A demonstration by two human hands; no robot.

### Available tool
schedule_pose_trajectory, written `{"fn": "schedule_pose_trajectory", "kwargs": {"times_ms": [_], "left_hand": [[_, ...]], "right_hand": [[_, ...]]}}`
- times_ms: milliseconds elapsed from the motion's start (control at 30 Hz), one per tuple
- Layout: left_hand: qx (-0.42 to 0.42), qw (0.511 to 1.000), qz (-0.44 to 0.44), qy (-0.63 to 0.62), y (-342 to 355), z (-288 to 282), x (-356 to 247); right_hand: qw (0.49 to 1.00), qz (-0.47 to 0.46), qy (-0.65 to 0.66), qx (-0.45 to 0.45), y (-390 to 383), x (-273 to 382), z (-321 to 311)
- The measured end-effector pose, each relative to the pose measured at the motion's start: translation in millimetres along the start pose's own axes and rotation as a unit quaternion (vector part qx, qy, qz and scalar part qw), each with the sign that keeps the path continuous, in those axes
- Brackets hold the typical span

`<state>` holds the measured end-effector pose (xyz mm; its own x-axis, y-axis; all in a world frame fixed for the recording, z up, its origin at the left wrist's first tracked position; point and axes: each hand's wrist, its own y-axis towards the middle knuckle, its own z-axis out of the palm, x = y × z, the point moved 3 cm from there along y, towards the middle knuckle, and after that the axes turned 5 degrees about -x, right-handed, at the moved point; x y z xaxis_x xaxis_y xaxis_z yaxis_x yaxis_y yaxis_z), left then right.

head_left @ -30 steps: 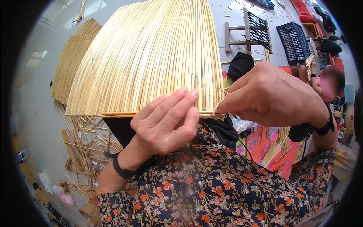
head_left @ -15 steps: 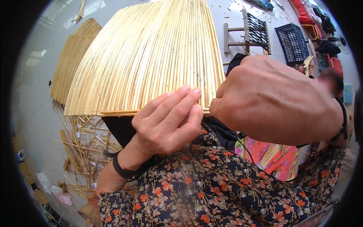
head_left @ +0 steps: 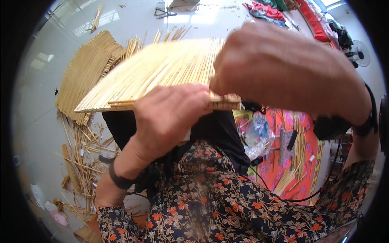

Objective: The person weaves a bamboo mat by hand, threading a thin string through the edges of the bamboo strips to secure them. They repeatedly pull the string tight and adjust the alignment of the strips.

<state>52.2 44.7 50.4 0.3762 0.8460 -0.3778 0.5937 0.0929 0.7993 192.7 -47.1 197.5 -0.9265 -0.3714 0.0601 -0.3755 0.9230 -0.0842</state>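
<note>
A wide panel of pale straw-coloured stalks (head_left: 162,69), laid side by side, slopes away from my lap. Along its near edge run a few crosswise stalks (head_left: 121,103). My left hand (head_left: 170,109) is closed over this near edge, fingers pressed together on the stalks. Just to its right, my right hand (head_left: 255,67) is curled into a fist above the panel's right corner. Motion blurs it, and whatever its fingers pinch is hidden.
Another stalk panel (head_left: 79,77) lies on the floor at the left, with loose stalks (head_left: 83,162) scattered below it. To the right, a pink floral mat (head_left: 267,162) bears a clear plastic bag (head_left: 258,135) and a stalk bundle (head_left: 299,150). A fan (head_left: 360,53) stands far right.
The panel has tipped flatter and its near edge now sits higher. Both hands have risen, the right moving up and slightly left. More of the pink mat shows.
</note>
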Motion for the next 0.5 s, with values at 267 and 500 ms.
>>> {"fn": "schedule_pose_trajectory", "kwargs": {"times_ms": [267,500], "left_hand": [[-0.005,0.975,-0.163,-0.153,42.8,-24.9,80.3],[0.010,0.946,-0.226,-0.231,26.9,-23.9,128.9]], "right_hand": [[0.976,0.126,0.136,0.117,65.3,-81.4,-40.4],[0.926,0.174,0.283,0.182,105.0,-131.3,-4.1]]}}
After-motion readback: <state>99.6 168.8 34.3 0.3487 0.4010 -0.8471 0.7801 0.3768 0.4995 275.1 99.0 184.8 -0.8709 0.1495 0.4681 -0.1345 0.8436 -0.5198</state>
